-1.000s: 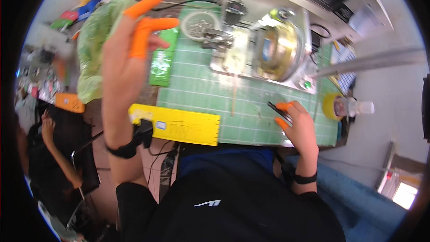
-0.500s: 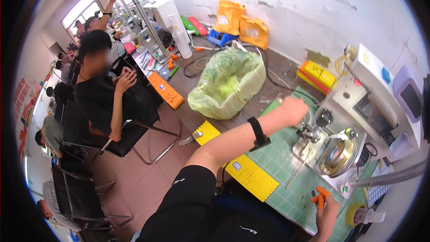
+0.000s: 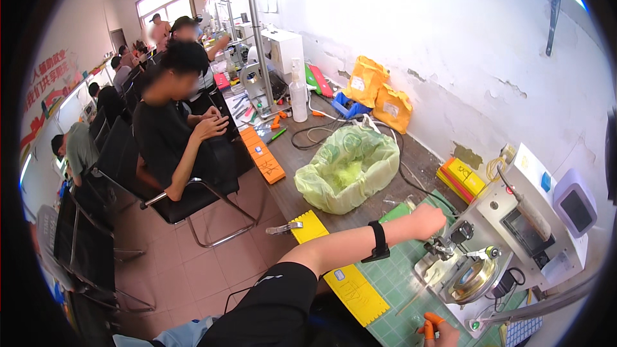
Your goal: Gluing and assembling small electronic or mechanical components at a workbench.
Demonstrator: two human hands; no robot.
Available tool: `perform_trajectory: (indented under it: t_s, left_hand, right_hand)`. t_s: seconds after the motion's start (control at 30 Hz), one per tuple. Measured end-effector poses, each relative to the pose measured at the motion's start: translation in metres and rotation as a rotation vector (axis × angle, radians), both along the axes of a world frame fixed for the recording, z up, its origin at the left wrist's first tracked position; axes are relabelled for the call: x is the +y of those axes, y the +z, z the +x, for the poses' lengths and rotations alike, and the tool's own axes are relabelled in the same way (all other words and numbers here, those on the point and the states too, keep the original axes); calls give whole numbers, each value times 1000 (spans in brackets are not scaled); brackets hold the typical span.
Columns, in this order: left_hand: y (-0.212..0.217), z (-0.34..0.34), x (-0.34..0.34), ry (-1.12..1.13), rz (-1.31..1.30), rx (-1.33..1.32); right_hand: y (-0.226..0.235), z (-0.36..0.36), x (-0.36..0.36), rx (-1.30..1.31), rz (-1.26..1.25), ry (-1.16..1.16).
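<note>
My left arm, with a black wristband [image 3: 378,241], stretches across the bench. My left hand [image 3: 427,221] is closed beside the metal fixture [image 3: 443,247] of a bench machine; its fingertips are hidden behind the hand. At the lower edge, my right hand [image 3: 442,334] is partly cut off, with orange finger covers on curled fingers. What it pinches, if anything, is too small to make out. The machine has a light grey housing [image 3: 528,218] and a round brass-coloured spool or disc [image 3: 474,281]. Beneath lies a green cutting mat [image 3: 392,289].
A bin lined with a pale green bag [image 3: 347,183] stands left of my hand. Yellow strips [image 3: 355,294] line the bench edge near a metal clamp [image 3: 284,227]. Yellow and red blocks [image 3: 461,178] sit by the wall. A co-worker [image 3: 183,122] sits to the left.
The view has tilted up and leftward, so the bench sits lower in the picture. My right hand now shows less, at the lower edge. My left hand remains by the machine's fixture.
</note>
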State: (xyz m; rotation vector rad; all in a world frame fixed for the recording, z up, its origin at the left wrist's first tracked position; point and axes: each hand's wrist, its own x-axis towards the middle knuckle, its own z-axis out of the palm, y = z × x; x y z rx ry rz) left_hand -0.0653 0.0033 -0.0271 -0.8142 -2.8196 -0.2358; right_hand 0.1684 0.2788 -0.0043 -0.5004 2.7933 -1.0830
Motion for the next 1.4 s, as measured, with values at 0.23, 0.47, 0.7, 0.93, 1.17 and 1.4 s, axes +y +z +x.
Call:
perform_trajectory:
  t_s: [0.23, 0.47, 0.7, 0.93, 1.17, 1.4]
  left_hand:
    - [1, 2, -2, -5, 131, -1]
    - [-4, 1, -3, -24, 64, -32]
    - [3, 8, -5, -27, 186, 21]
    - [14, 10, -8, -41, 116, -98]
    - [-1, 5, -5, -27, 135, -31]
    - [4, 9, 0, -36, 216, -71]
  right_hand:
    - [-2, -8, -9, 17, 16, 64]
    - [-4, -6, -10, 31, -32, 95]
    - [-4, -10, -10, -1, -19, 102]
    - [3, -15, -20, 21, -12, 125]
    - [2, -16, -24, -1, -48, 128]
    - [5, -18, -25, 94, -18, 160]
